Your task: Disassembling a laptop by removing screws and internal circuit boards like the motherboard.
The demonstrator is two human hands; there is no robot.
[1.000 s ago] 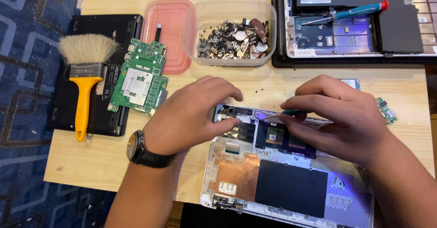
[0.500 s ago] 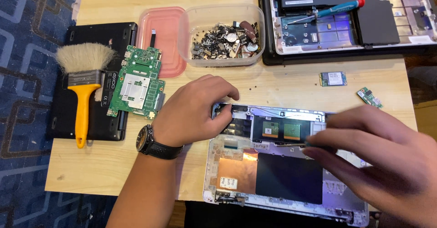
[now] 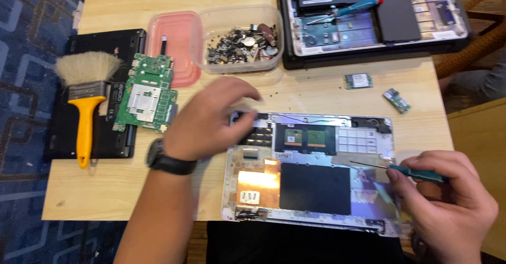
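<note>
Laptop chassis [image 3: 311,174], opened, lies at the near edge of the surface [image 3: 105,190]; all positions below are relative to it. Left hand [image 3: 211,119] rests over its upper-left corner, fingers loosely curled, blurred; cannot tell whether they pinch anything. Right hand [image 3: 448,201] is at its right end, closed around a teal screwdriver [image 3: 406,172], the tip lying over the chassis interior and pointing left.

Judged step: disassembly of the internals, the driver between fasteners. The next move calls for seating the tip squarely on a small screw while the left hand steadies the frame.

Left of it: green board [image 3: 145,98] and brush [image 3: 84,100] on a black slab. Behind: tub of scrap [image 3: 240,40], pink lid [image 3: 174,45], second laptop [image 3: 369,19]. Two small cards [image 3: 377,87] behind its right end. Open room: a bare strip behind it and on its left. Its near edge overhangs the surface slightly.
</note>
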